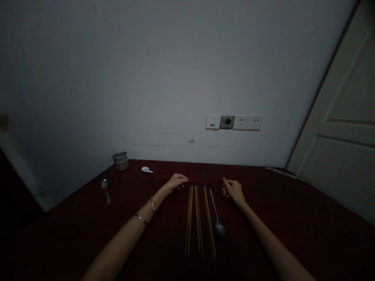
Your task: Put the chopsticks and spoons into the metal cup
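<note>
Three pairs of wooden chopsticks (198, 220) lie lengthwise on the dark red table, side by side. To their right a long-handled metal spoon (219, 228) rests with its bowl toward me. My left hand (177, 181) hovers at or just above the tabletop, left of the chopsticks' far ends, its fingers loosely bent and nothing in them. On the other side, my right hand (233, 190) is beyond the spoon handle's right, fingers relaxed and slightly apart, also holding nothing. Neither hand touches the chopsticks or the spoon.
A metal cup (120, 161) stands at the table's far left corner. A white short-handled spoon (146, 169) and a smaller metal spoon (106, 189) lie near it. Behind the table (164, 242) rises a wall with sockets (248, 123); a door (345, 113) is at the right.
</note>
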